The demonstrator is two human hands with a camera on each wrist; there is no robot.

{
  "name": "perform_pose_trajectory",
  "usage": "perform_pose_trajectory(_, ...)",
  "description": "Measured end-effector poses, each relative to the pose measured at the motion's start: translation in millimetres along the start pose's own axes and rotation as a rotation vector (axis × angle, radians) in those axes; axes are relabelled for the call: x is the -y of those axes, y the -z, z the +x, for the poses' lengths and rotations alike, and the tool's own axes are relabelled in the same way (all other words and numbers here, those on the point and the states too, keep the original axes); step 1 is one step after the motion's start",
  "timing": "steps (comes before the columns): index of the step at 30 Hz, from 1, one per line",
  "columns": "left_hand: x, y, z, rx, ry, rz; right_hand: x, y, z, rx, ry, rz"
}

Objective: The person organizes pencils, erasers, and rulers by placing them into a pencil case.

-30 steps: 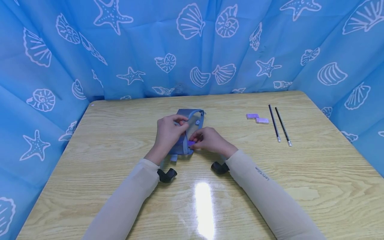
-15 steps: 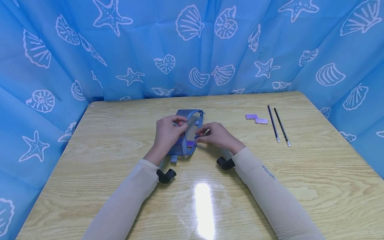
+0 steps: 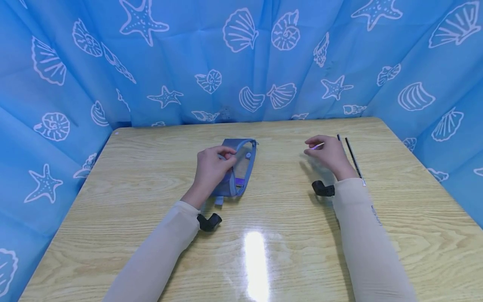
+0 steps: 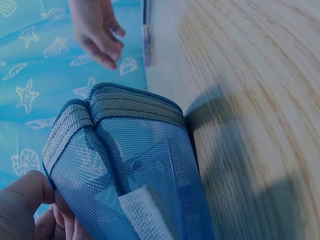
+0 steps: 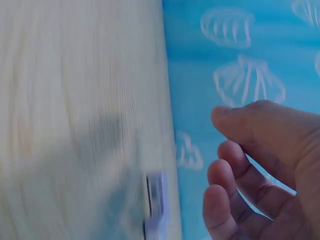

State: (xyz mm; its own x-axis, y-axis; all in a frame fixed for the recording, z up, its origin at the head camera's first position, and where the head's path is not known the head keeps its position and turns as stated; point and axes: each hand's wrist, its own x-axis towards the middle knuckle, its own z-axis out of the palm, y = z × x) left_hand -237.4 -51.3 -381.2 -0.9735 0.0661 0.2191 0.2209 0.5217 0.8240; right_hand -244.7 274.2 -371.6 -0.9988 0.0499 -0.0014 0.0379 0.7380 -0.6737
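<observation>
My left hand [image 3: 212, 164] pinches the upper edge of a blue mesh zip pouch [image 3: 224, 188], whose mouth gapes toward the right. Inside, near the lower end of the opening, lies a small purple block [image 3: 239, 181]. In the left wrist view, thumb and fingers hold the mesh pouch [image 4: 155, 145] by its side. My right hand [image 3: 327, 152] hovers over two small purple blocks, with thumb and fingers loosely bent and apart. From the right wrist, the purple blocks [image 5: 157, 195] lie on the table below the fingers, which hold nothing.
Two dark pencils, one of them the right-hand pencil [image 3: 354, 157], lie partly behind the right hand and wrist. A wooden table [image 3: 151, 176] carries everything. A blue curtain [image 3: 211, 46] with shell prints stands along the table's back and sides.
My right hand has let go of the purple block in the pouch and moved right and away, over the two blocks by the pencils. The left hand keeps its hold on the pouch.
</observation>
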Motion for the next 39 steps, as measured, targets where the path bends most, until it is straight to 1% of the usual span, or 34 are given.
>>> perform_pose_trajectory(4, 0.0, 0.3, -0.4, 0.004, 0.001, -0.004, -19.7, 14.5, -1.8, -0.074, -0.044, -0.010)
perform_pose_trajectory(8, 0.8, 0.2, -0.3, 0.006, 0.003, -0.012, -35.2, 21.9, -3.8, -0.122, -0.085, -0.034)
perform_pose_trajectory(10, 1.5, 0.1, -0.1, 0.009, 0.005, -0.018, -41.0, 23.7, -4.7, -0.130, -0.110, -0.050)
perform_pose_trajectory(14, 2.1, 0.0, -0.2, 0.010, 0.008, -0.017, -48.2, 23.9, -5.9, -0.113, -0.145, -0.052)
perform_pose_trajectory(17, 1.9, 0.3, -0.2, 0.007, 0.005, -0.010, -52.1, 22.3, -4.4, -0.101, -0.157, -0.063)
perform_pose_trajectory(24, 1.0, -0.1, 0.4, 0.014, 0.009, 0.000, -57.6, 14.3, 1.0, -0.112, -0.194, -0.097)
perform_pose_trajectory(33, -0.4, 0.0, 0.1, 0.017, 0.009, -0.001, -56.8, 10.6, -0.9, -0.142, -0.192, -0.105)
perform_pose_trajectory(39, -0.5, 0.7, -0.6, 0.011, 0.007, 0.000, -58.6, 8.8, -0.3, -0.142, -0.179, -0.107)
